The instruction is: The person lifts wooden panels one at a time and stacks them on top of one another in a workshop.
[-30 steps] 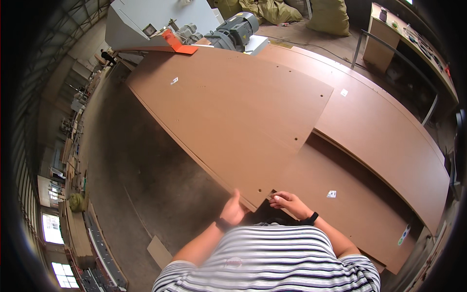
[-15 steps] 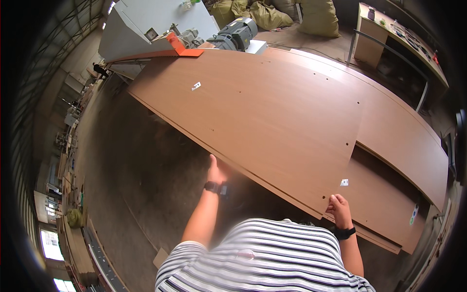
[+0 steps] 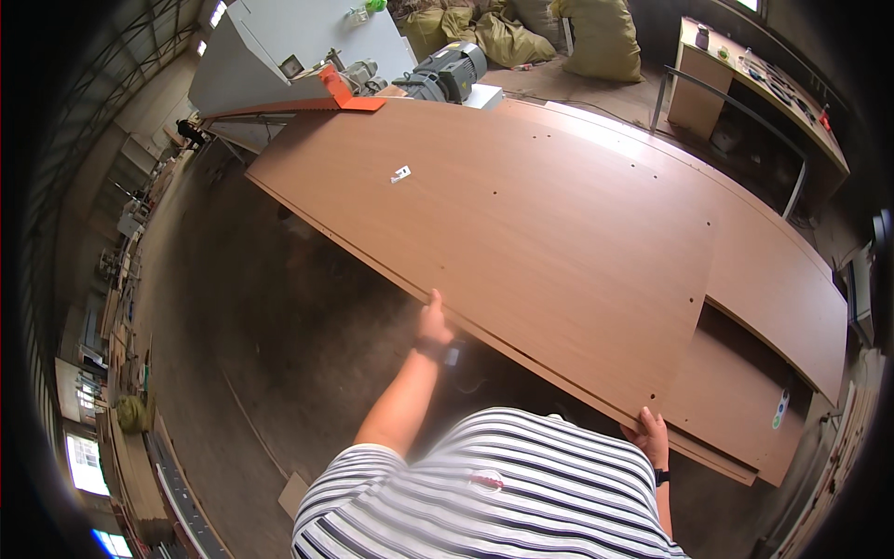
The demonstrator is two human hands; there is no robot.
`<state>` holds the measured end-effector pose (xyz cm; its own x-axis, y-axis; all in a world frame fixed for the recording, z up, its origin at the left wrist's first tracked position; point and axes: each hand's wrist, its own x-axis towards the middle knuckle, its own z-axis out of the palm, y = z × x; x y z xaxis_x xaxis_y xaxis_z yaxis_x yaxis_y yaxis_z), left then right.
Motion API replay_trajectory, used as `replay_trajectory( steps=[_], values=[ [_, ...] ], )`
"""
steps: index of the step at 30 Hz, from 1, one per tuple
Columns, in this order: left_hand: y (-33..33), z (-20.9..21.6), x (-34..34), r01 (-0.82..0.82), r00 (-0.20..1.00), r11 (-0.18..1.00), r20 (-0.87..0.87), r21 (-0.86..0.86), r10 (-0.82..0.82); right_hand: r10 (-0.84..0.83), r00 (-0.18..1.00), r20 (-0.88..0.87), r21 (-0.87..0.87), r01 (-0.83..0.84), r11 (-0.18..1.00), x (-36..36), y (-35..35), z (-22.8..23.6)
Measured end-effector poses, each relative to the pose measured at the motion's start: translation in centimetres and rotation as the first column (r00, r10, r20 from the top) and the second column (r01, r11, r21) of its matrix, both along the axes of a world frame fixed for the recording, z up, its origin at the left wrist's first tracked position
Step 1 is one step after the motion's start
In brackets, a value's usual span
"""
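A large brown wood panel [image 3: 559,252] with drilled holes lies on top of similar boards, its long near edge slanting down to the right. My left hand [image 3: 435,321] holds this edge near its middle, thumb up against the rim; the fingers below are hidden. At the panel's near right corner, my right hand [image 3: 652,436] grips the edge with fingertips on top, the rest of it partly out of sight. A small white label [image 3: 400,174] sticks to the panel's far left part. Beneath, a lower brown board [image 3: 745,419] shows at the right, bearing a pale oval sticker [image 3: 780,408].
Beyond the panel stand an orange metal guard [image 3: 349,93], a grey motor [image 3: 452,73] and a pale machine housing [image 3: 270,56]. Stuffed sacks [image 3: 601,42] are behind. At far right, a metal rail [image 3: 736,110] fronts a workbench [image 3: 694,79]. A distant person [image 3: 191,132] stands far left.
The top panel has slid right and toward me, covering a label on the board below. My left hand has moved right along with it; my right hand has shifted down to the near edge.
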<state>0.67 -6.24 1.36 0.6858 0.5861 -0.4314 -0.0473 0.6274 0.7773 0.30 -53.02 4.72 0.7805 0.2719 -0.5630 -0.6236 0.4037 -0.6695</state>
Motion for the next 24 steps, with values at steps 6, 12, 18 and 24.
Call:
replay_trajectory(
  steps=[6,12,18,24],
  values=[
    [-4.4,-2.7,-0.4,0.04,0.995,0.999,0.097,-0.01,-0.039,-0.182,0.98,-0.087,0.042,0.186,0.982,-1.1,-4.8,-1.4],
    [-7.7,-2.0,-1.3,0.162,0.984,0.958,0.108,-0.237,-0.14,-0.379,0.908,-0.179,0.14,0.405,0.904,-2.2,-9.2,-3.4],
    [-8.0,2.9,-1.1,0.103,0.978,0.939,0.204,-0.328,-0.036,-0.653,0.736,-0.178,0.178,0.677,0.714,-3.8,-11.0,-4.0],
    [-2.0,2.6,-0.4,-0.059,0.997,0.977,0.036,-0.206,0.068,-0.555,0.82,-0.136,0.397,0.559,0.728,-4.8,-8.3,-4.1]
  ],
)
